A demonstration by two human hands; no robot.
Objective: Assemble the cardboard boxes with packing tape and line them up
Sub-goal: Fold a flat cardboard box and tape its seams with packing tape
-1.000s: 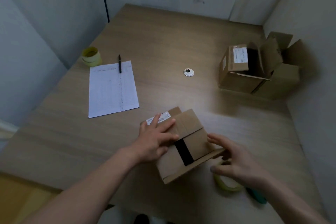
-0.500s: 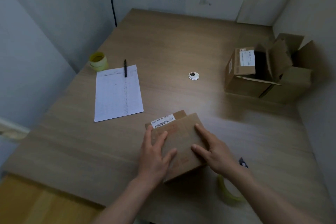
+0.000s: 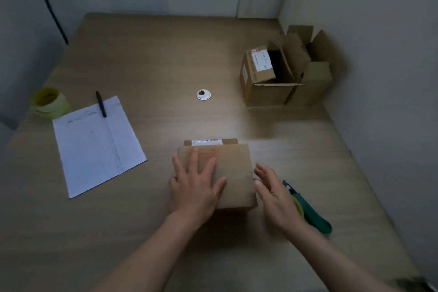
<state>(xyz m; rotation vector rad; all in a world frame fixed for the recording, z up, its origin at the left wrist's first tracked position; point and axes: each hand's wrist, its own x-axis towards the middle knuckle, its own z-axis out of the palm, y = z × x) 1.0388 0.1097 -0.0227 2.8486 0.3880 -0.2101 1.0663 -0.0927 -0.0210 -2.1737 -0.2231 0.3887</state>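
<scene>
Fingers [image 3: 194, 161] press flat the plain brown, closed cardboard box [image 3: 233, 173].

3 boxes [image 3: 233, 173], 2 tape rolls [image 3: 48, 103], 1 pen [image 3: 101, 107]

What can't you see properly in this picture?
- Box top seam: under the left hand, head view.
- Tape roll by the cutter: mostly behind the right hand.
- Paper writing: too small and blurred.
- Open boxes: insides dark.
</scene>
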